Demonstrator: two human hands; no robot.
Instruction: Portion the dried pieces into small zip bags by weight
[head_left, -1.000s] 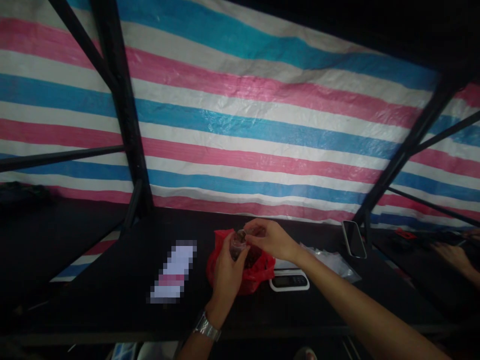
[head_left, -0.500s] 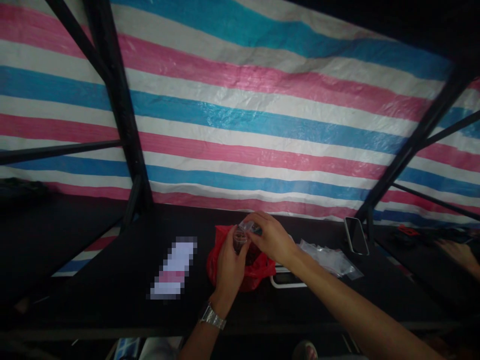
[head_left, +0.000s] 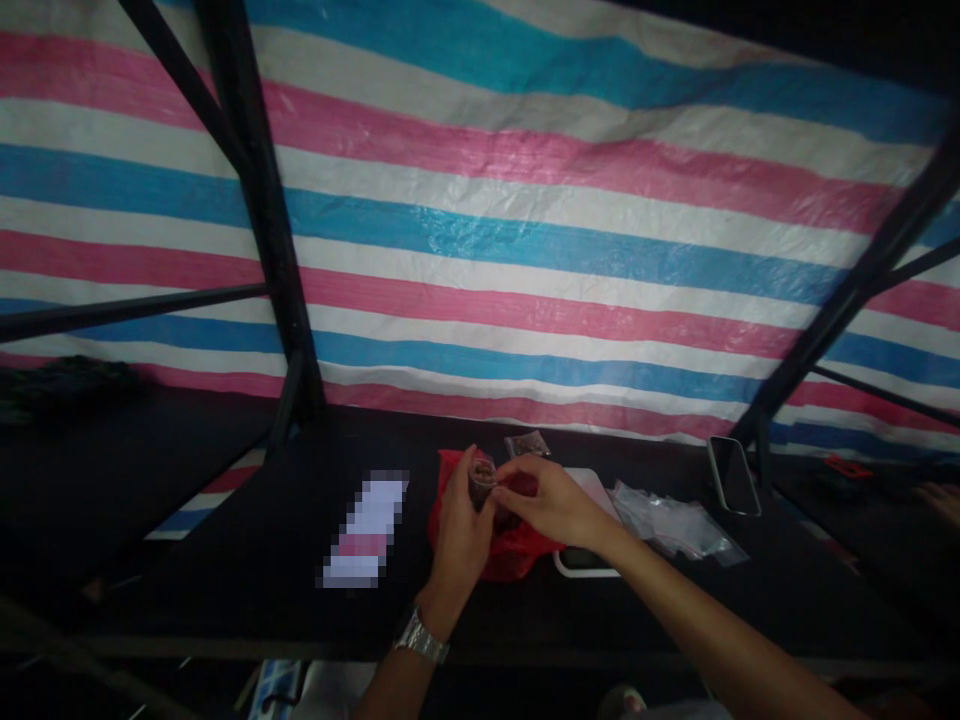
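My left hand (head_left: 455,530) is closed around a small clear plastic container (head_left: 482,476) with brown bits inside; whether it is a cup or a bag I cannot tell. Its round mouth faces up, above an open red plastic bag (head_left: 510,566). Thumb and fingers of my right hand (head_left: 551,500) are pinched together at the right side of that mouth; what is between them is too small to make out. Dark contents show in the red bag, partly hidden by my hands. A small clear bag of brown bits (head_left: 527,445) lies just behind my right hand.
A white scale (head_left: 589,488) is partly under my right forearm. Several clear plastic bags (head_left: 679,522) lie to its right, near a phone (head_left: 733,475) leaning on the frame. A blurred-out flat item (head_left: 365,530) lies left on the black table (head_left: 247,590). Another person's hand (head_left: 941,497) shows far right.
My right hand has come down from above the container to its right side, and clear plastic no longer shows at its fingers. The small bag behind is now visible. The view has shifted slightly.
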